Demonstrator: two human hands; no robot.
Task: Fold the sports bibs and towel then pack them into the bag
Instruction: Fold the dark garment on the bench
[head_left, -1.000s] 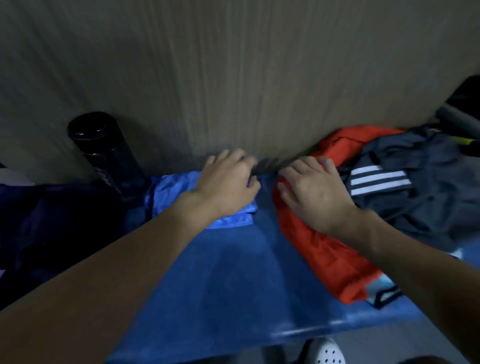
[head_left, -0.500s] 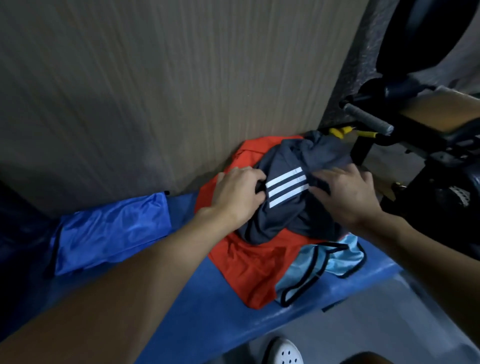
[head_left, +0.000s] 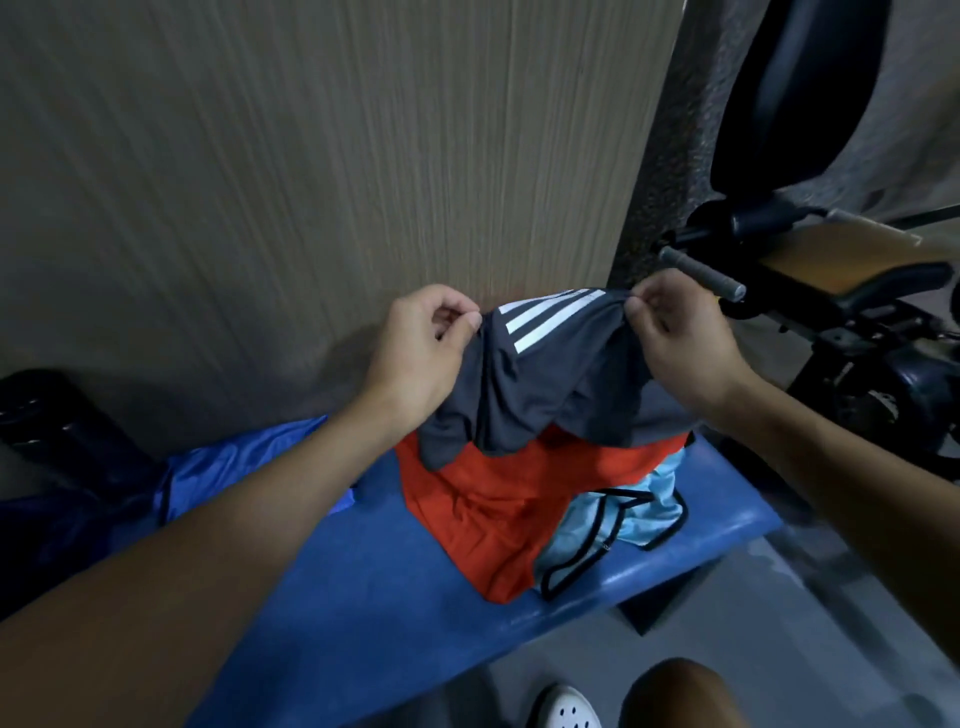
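Note:
A dark grey garment with three white stripes (head_left: 524, 384) hangs lifted above the bench. My left hand (head_left: 421, 353) pinches its top left edge and my right hand (head_left: 675, 343) pinches its top right edge. Below it an orange bib (head_left: 488, 509) lies spread on the blue bench (head_left: 363, 597), and a light blue bib with black trim (head_left: 623, 519) sits partly under the orange one at the right. A folded blue bib (head_left: 234, 467) lies at the left on the bench. A dark blue bag (head_left: 62, 525) shows at the far left, mostly in shadow.
A black cylindrical bottle (head_left: 57, 431) stands at the far left by the wooden wall (head_left: 311, 182). Exercise equipment with a grey handle (head_left: 701, 273) and a padded seat (head_left: 852, 260) stands close on the right. My white shoe (head_left: 563, 709) and knee are below the bench edge.
The view swung right from the folded blue bib. Both hands moved onto the striped grey garment, took its top edge and lifted it off the orange bib.

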